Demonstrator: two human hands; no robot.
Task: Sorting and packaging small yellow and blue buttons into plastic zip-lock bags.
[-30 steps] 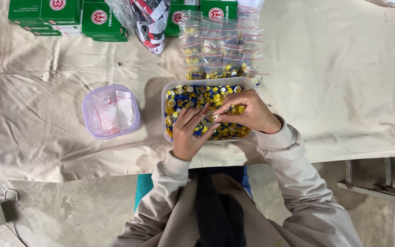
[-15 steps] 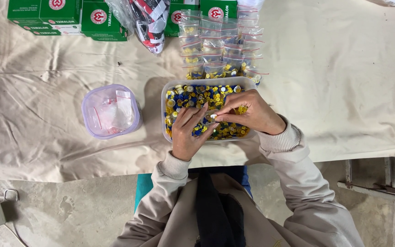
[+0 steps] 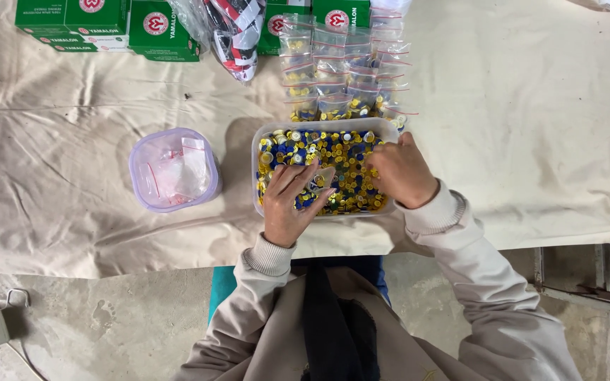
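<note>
A clear plastic tray (image 3: 390, 130) on the cloth-covered table holds a heap of small yellow, blue and white pieces (image 3: 340, 152). My left hand (image 3: 285, 204) rests on the tray's near left part and holds a small clear bag (image 3: 321, 182) over the pieces. My right hand (image 3: 402, 171) is on the tray's right side, its fingers curled down and pinched among the pieces, just right of the bag. Both sleeves are beige.
A round lilac-rimmed tub (image 3: 174, 169) with empty clear bags stands left of the tray. Rows of small filled bags (image 3: 340, 67) lie behind the tray. Green boxes (image 3: 107, 21) and a red-black-white plastic bundle (image 3: 234, 32) sit at the far edge. The table's near edge runs below my wrists.
My right hand has drawn back to the right from the bag's mouth and dipped its fingers into the pieces. My left hand with the bag has barely moved.
</note>
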